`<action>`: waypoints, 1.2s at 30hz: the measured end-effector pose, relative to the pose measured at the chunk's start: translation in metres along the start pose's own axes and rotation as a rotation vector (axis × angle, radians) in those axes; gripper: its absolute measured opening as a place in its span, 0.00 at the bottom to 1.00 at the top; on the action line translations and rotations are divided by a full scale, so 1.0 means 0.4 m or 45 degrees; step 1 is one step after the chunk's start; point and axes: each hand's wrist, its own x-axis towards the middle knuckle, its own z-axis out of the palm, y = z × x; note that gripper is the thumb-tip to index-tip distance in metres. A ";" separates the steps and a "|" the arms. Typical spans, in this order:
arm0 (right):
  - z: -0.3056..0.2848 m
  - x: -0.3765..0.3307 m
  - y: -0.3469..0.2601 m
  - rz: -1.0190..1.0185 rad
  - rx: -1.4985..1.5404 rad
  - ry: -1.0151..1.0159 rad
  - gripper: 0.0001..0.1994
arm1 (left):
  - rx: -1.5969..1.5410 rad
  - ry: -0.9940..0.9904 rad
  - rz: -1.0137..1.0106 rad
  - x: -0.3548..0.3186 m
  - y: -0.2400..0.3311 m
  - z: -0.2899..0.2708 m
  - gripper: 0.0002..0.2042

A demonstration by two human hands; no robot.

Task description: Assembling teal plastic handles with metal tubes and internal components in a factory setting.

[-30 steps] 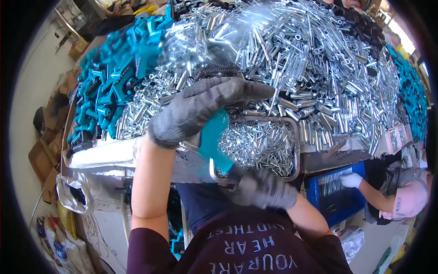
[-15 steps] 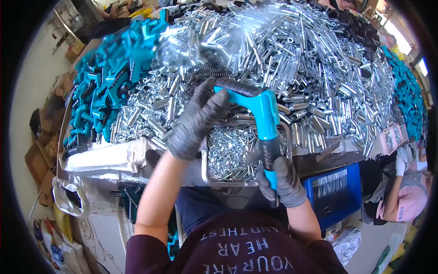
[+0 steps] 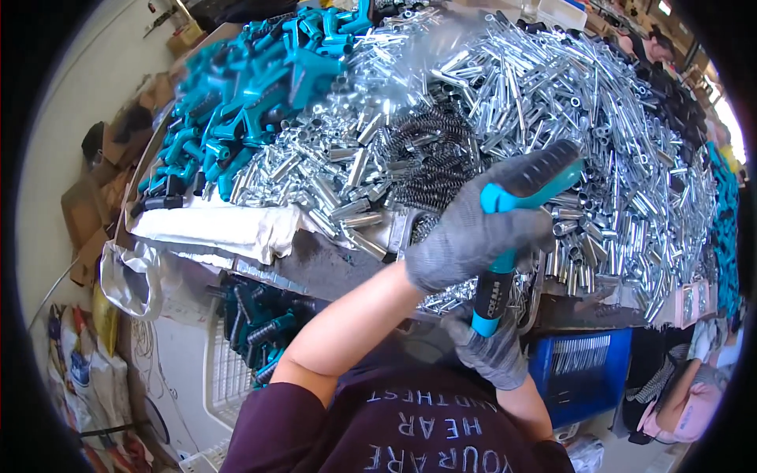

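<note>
holding the teal-and-black pistol-grip tool (image 3: 495, 290) appears to be the current step: left hand (image 3: 461, 240) curled around its bend, right hand (image 3: 494, 356) clasping its lower end, near the edge of the counter (image 3: 331, 268). the next move likely calls for a steady two-handed grip.

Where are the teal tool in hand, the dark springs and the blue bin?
Teal tool in hand (image 3: 494, 293): head view, black section of its shaft.
Dark springs (image 3: 435, 178): head view, coils mid-heap.
Blue bin (image 3: 587, 400): head view, bare lower part.
</note>
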 end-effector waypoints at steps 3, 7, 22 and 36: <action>-0.069 -0.025 0.107 0.206 -0.216 0.073 0.08 | 0.526 0.013 0.241 -0.036 -0.039 -0.104 0.36; -0.179 -0.035 0.067 0.313 1.095 0.202 0.15 | 2.146 0.932 -0.161 -0.082 0.055 -0.360 0.22; -0.092 -0.056 0.255 0.254 1.089 0.272 0.35 | 2.491 0.959 -0.068 -0.141 0.037 -0.659 0.10; -0.157 -0.036 0.293 0.737 1.345 -0.168 0.30 | 2.718 1.088 -0.529 -0.061 0.047 -0.623 0.12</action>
